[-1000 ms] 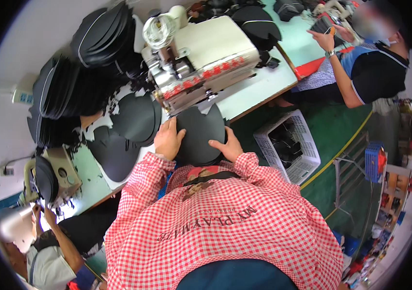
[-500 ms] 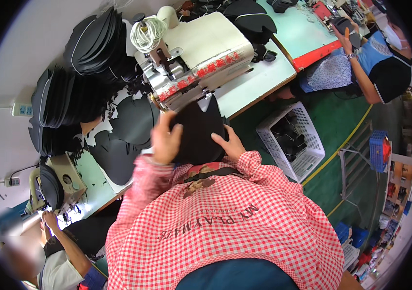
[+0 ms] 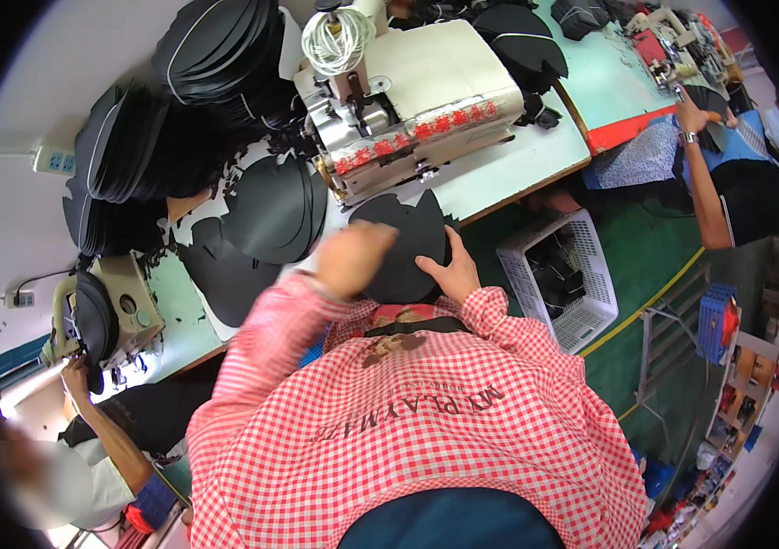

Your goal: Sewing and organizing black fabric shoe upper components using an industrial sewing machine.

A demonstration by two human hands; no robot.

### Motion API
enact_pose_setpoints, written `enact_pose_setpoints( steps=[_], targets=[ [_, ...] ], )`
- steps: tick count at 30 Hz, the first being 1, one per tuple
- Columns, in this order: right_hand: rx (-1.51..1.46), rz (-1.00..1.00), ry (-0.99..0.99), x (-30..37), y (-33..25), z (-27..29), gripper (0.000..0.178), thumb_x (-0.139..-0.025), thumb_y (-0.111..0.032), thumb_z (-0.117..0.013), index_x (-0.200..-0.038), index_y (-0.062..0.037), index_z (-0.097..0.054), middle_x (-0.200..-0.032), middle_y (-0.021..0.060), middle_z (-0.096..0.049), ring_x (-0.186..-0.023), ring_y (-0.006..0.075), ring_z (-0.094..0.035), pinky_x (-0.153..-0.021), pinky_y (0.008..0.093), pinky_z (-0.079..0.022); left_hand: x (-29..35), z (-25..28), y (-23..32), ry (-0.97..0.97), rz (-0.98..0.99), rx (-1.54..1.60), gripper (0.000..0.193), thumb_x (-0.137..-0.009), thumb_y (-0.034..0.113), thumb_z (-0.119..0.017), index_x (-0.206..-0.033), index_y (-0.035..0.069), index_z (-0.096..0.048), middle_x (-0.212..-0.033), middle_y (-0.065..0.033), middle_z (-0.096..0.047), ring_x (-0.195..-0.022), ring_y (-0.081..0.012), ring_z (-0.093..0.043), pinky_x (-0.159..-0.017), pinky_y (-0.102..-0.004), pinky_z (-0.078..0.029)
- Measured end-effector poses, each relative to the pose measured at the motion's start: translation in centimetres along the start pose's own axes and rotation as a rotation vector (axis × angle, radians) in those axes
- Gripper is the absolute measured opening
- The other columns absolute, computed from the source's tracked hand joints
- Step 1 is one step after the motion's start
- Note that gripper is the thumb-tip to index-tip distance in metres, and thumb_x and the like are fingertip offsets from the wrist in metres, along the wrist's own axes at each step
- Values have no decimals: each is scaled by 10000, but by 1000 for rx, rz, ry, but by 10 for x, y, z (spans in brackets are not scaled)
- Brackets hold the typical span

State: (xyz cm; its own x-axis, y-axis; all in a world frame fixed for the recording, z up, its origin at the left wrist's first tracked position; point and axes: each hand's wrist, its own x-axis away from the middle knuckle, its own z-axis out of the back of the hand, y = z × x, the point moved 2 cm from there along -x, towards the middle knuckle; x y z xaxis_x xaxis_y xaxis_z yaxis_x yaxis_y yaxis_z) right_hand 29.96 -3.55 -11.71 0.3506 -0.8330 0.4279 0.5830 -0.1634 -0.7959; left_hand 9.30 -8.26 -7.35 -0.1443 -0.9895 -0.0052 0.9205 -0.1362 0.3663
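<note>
Just in front of my body, a thin black cut piece [image 3: 398, 247] with rounded sides and a notched far edge lies nearly flat. At its right edge my right hand [image 3: 453, 271] grips it, thumb on top and the other fingers underneath or at the rim. My left hand [image 3: 353, 259] is over its left edge, smeared by motion, so its fingers and any touch cannot be made out. Beyond them stands a cream sewing machine [image 3: 444, 78] with white thread wound at its top left. Several black cut pieces [image 3: 270, 210] lie overlapped on the table to the left.
Tall tied stacks of black pieces [image 3: 215, 50] stand at the back left. A white plastic crate [image 3: 601, 274] with dark pieces sits on the floor at right. One co-worker [image 3: 746, 201] works at far right, another [image 3: 106, 439] at lower left beside a second machine [image 3: 128, 297].
My left hand has swung across to the right over the black piece. More black pieces now overlap on the table at left. The whole view has shifted a little.
</note>
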Motion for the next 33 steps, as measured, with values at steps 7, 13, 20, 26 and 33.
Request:
enact_pose_setpoints(
  steps=[7,13,20,26,33],
  targets=[
    [218,184,-69,22,-29,3,1092,-616,-541,-770,-1412,-4,-250,-1136,258,-467,-1059,402,-515,-922,415,-434,-22,-3,38,18,311,269,288,-818,241,-497,-722,-3,-615,-883,-224,-625,-716,-437,-594,-677,-477,-493],
    [91,-17,-108,15,-27,2,973,-678,-431,-768,-1387,26,-283,-1243,285,-469,-1158,374,-491,-997,394,-387,4,-45,3,32,797,1403,335,-885,240,-576,-694,-35,-556,-615,-36,-551,-649,-132,-545,-586,-307,-430],
    [-4,-34,5,-1,4,3,876,-707,-353,-748,-1363,43,-322,-1293,272,-464,-1182,344,-494,-998,375,-389,98,81,-79,524,607,925,152,-908,168,-575,-914,24,-623,-802,-7,-602,-753,-100,-565,-675,-270,-463],
    [-61,-11,-63,-7,12,-4,910,-704,-374,-733,-1374,52,-290,-1304,282,-455,-1188,359,-488,-997,377,-388,269,63,-237,512,1061,774,222,-892,218,-595,-908,-3,-613,-822,-90,-619,-705,-178,-560,-685,-317,-464],
    [-88,-54,-52,-5,8,-2,884,-703,-344,-725,-1370,50,-298,-1289,277,-470,-1176,349,-500,-988,370,-394,174,-2,-141,352,622,-35,309,-894,150,-510,-1186,57,-551,-1116,-166,-609,-1014,-320,-593,-864,-394,-474]
  ],
)
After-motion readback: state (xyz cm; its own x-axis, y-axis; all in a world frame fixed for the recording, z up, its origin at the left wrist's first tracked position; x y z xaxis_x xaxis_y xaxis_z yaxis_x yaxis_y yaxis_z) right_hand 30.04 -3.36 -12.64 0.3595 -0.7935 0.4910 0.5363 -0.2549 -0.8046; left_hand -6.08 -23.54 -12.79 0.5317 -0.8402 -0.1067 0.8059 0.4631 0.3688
